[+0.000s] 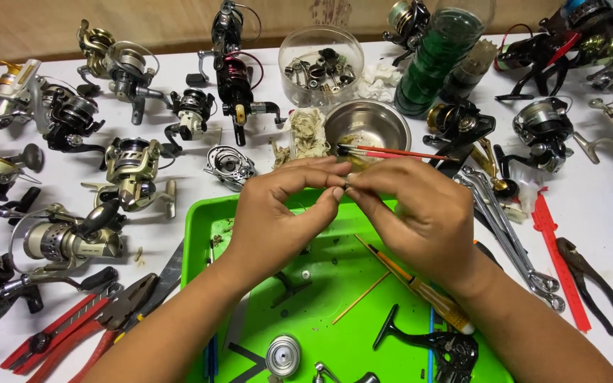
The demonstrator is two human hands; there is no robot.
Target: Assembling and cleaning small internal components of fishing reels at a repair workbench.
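My left hand [278, 213] and my right hand [413, 213] meet fingertip to fingertip above a bright green tray [203, 227]. Between the fingertips they pinch a small dark metal part [346, 186], too small to identify. On the tray below lie a yellow-handled screwdriver [420, 291], a thin wooden stick [360, 299], a black reel body with handle [441, 347] and a round silver spool piece [282, 354].
Many fishing reels [133, 174] crowd the white table on the left and at the back. A steel bowl [367, 124] with red brushes, a clear round tub of parts [321, 64], green line spools [434, 57], wrenches [512, 234], black pliers [594, 280] and red pliers [72, 326] surround the tray.
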